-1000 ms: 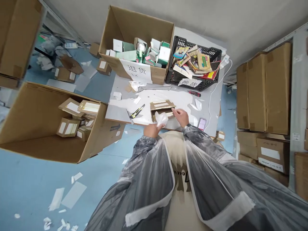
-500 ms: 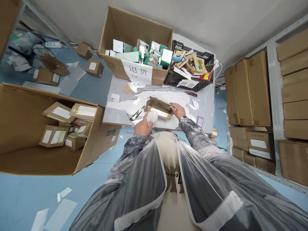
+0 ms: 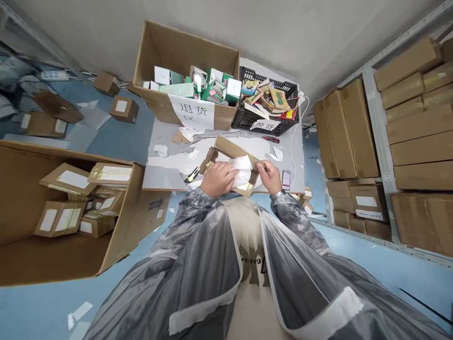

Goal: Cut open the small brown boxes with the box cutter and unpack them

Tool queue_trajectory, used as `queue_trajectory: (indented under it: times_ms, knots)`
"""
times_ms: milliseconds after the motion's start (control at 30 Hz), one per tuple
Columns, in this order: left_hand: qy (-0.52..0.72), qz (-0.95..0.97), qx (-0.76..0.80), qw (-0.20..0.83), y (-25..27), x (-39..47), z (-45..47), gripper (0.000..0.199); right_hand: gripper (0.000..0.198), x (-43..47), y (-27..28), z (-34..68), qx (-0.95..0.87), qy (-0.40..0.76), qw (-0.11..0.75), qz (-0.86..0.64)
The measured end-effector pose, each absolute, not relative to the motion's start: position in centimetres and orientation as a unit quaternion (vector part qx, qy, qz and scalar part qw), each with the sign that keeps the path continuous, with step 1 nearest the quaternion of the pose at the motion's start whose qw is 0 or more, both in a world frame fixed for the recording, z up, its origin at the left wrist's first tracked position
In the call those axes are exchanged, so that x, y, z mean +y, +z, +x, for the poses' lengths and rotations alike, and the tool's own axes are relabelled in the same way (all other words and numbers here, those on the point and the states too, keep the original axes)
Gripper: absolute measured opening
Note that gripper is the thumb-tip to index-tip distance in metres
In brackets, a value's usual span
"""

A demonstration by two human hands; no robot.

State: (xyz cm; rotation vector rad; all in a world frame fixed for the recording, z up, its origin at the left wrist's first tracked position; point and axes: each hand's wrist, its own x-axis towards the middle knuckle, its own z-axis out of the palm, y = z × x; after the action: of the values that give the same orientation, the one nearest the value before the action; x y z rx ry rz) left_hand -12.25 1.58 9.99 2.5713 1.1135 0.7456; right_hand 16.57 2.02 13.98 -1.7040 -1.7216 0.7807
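Observation:
A small opened cardboard box lies tilted at the table's front edge, between my two hands. My right hand is closed on its right side, thumb at the rim. My left hand is over the box's left front part, fingers curled on a crumpled piece of white paper. The paper spreads across the box opening and hides much of the inside. A yellow-and-black utility knife lies just left of the box.
Behind stand a large carton of green-and-white boxes and a black crate of booklets. A red cutter and a phone lie on the right. A big carton with parcels stands left; shelves of cartons stand right.
My left hand has moved over the box, and the white paper now spreads across its opening. The box is turned and tipped nearer to me. The whole view has shifted slightly.

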Motion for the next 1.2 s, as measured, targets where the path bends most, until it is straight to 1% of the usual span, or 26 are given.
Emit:
queue_trajectory:
  times_ms: [33,100,133,167,200,267,367,467,533,600,667,733,867,967,1100,1200]
  knots:
    - [0.237,0.895,0.357,0.125,10.5,1.6,-12.3,0.04,0.069,1.5,14.6,16.4,-0.632,0.293,0.306,-0.649]
    - [0.201,0.915,0.324,0.13,11.5,1.4,-12.3,0.066,0.068,0.4,15.6,16.3,-0.614,0.289,0.325,-0.658]
    - [0.179,0.923,0.315,0.133,12.0,1.2,-12.3,0.075,0.068,-0.1,15.9,16.3,-0.612,0.288,0.331,-0.658]
    - [0.155,0.928,0.309,0.139,12.4,1.0,-12.3,0.079,0.067,-0.5,16.2,16.3,-0.613,0.289,0.335,-0.655]
    - [0.13,0.932,0.303,0.148,12.8,0.9,-12.2,0.078,0.067,-0.9,16.4,16.3,-0.616,0.292,0.336,-0.65]
    - [0.088,0.938,0.288,0.174,13.5,0.5,-12.0,0.071,0.07,-1.5,16.5,16.6,-0.618,0.306,0.338,-0.64]
    - [0.077,0.933,0.284,0.208,14.8,-0.3,-11.6,0.062,0.084,-1.6,15.9,17.4,-0.574,0.349,0.377,-0.638]
    - [0.123,0.915,0.31,0.229,16.2,-1.6,-11.3,0.066,0.103,-1.3,14.6,19.0,-0.488,0.403,0.423,-0.649]
    - [0.149,0.904,0.313,0.249,17.0,-2.5,-11.0,0.072,0.107,-1.3,13.5,20.1,-0.446,0.461,0.415,-0.645]
    - [0.161,0.904,0.305,0.254,17.5,-3.3,-10.7,0.075,0.103,-1.8,12.3,20.9,-0.411,0.549,0.382,-0.62]
    - [0.162,0.908,0.305,0.235,17.6,-3.8,-10.3,0.073,0.096,-2.7,11.0,21.2,-0.362,0.627,0.353,-0.593]
    - [0.161,0.912,0.315,0.21,17.3,-4.3,-10.1,0.07,0.088,-3.7,9.7,21.1,-0.297,0.666,0.342,-0.593]
    - [0.153,0.912,0.336,0.181,16.1,-5.1,-10.0,0.065,0.081,-5.5,7.9,20.4,-0.188,0.672,0.367,-0.615]
    - [0.154,0.912,0.337,0.178,15.4,-5.8,-9.8,0.063,0.078,-6.9,7.3,19.7,-0.17,0.681,0.384,-0.6]
    - [0.139,0.914,0.318,0.208,15.1,-6.3,-9.0,0.065,0.075,-8.7,6.9,18.8,-0.186,0.728,0.369,-0.547]
    - [0.093,0.914,0.309,0.247,15.4,-6.0,-7.9,0.062,0.071,-9.6,6.4,19.0,-0.192,0.733,0.373,-0.536]
